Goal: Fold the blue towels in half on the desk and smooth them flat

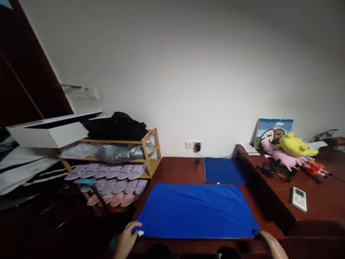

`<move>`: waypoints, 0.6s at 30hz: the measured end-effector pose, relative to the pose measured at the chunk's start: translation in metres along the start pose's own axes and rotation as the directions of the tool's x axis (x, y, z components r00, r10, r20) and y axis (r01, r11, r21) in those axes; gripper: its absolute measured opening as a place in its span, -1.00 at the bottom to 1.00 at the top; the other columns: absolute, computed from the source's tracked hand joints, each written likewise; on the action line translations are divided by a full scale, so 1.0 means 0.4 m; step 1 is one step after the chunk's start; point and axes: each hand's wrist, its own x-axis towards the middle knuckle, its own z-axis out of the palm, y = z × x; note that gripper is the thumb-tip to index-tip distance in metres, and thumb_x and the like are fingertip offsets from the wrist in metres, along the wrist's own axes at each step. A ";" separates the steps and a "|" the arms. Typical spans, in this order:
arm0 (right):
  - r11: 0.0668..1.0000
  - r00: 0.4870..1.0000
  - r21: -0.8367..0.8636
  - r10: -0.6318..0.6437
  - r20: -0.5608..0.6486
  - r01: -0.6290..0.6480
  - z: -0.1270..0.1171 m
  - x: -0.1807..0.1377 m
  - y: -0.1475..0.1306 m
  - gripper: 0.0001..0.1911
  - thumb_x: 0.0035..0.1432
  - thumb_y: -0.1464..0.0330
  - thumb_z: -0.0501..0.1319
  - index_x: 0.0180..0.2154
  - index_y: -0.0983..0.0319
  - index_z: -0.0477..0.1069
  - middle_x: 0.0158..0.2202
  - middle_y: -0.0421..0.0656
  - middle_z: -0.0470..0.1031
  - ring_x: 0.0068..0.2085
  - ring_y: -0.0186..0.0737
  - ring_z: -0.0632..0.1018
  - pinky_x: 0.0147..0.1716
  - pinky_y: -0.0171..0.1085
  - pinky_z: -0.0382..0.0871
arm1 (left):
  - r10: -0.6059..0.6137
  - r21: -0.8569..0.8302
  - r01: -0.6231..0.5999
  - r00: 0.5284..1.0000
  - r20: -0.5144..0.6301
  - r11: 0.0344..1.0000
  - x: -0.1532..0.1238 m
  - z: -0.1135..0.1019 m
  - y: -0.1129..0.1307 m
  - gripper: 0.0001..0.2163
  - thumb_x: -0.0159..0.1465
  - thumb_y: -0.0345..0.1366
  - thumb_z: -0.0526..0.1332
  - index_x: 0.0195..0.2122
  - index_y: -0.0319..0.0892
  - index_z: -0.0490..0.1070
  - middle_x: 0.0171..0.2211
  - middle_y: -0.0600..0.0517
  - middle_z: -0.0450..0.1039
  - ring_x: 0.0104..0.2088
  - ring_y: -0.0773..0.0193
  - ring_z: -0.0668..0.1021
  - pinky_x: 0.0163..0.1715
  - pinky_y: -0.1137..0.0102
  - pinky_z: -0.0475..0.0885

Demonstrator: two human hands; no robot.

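A blue cloth (196, 210) lies spread nearly flat on the reddish-brown wooden table, its near edge along the table's front. My left hand (128, 237) pinches its near left corner, where a small white tag (140, 233) shows. At the near right corner, my right hand (271, 244) has its fingers closed on the cloth. Behind it lies another, darker blue cloth (225, 171) with a green left edge, close to the wall.
A wooden rack (153, 151) with several slippers (118, 171) and a black bag (117, 126) stands at left. On the raised surface at right are plush toys (295, 145), a white calculator-like device (298, 198) and cables. A black plug (198, 146) sits in the wall socket.
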 end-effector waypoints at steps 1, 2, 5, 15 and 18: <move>1.000 0.999 0.021 -0.010 0.039 0.010 -0.006 -0.005 0.003 -0.63 0.18 0.15 0.08 -0.18 -0.03 0.66 -0.16 -0.17 0.69 -0.11 0.02 0.68 -0.11 -0.14 0.62 | 0.006 -0.003 -0.006 1.000 0.017 1.000 -0.004 0.002 -0.011 -0.75 -0.08 -0.18 0.16 -0.44 0.01 0.61 -0.27 -0.01 0.69 -0.15 0.00 0.68 -0.03 0.19 0.57; 0.999 0.996 0.037 -0.022 0.089 0.019 -0.010 -0.009 0.006 -0.63 0.20 0.15 0.08 -0.17 -0.01 0.65 -0.13 -0.15 0.69 -0.08 0.02 0.68 -0.08 -0.14 0.61 | 0.013 -0.005 -0.013 0.999 0.033 1.000 -0.010 0.003 -0.021 -0.75 -0.06 -0.17 0.17 -0.42 0.02 0.62 -0.25 -0.01 0.69 -0.14 0.01 0.68 -0.04 0.20 0.58; 0.999 0.985 -0.037 -0.025 0.171 0.032 -0.017 -0.008 0.008 -0.63 0.23 0.11 0.10 -0.21 0.05 0.66 -0.06 -0.09 0.67 -0.01 0.04 0.65 0.00 -0.12 0.56 | 0.047 0.039 -0.049 0.998 0.046 0.998 -0.031 0.005 -0.036 -0.76 0.03 -0.12 0.17 -0.38 0.04 0.63 -0.20 0.00 0.69 -0.11 0.02 0.67 -0.04 0.21 0.58; 0.985 0.976 -0.153 -0.040 0.214 0.074 0.134 0.316 -0.101 -0.41 0.28 0.02 -0.06 0.02 0.15 0.57 0.12 0.00 0.56 0.13 0.00 0.56 0.19 -0.03 0.40 | 0.111 0.610 -0.186 0.981 0.160 0.770 -0.020 -0.042 0.042 -0.76 0.26 -0.32 0.08 -0.45 -0.01 0.52 -0.37 0.04 0.59 -0.24 0.08 0.60 -0.18 0.23 0.44; 0.968 0.973 -0.240 -0.014 0.232 0.071 0.219 0.419 -0.104 -0.32 0.26 -0.01 -0.10 0.17 0.16 0.47 0.29 -0.04 0.40 0.29 -0.01 0.40 0.31 0.00 0.25 | 0.186 0.612 -0.254 0.967 0.174 0.749 0.063 -0.007 0.102 -0.72 0.30 -0.38 0.02 -0.35 -0.04 0.54 -0.29 0.00 0.60 -0.19 0.11 0.60 -0.14 0.24 0.45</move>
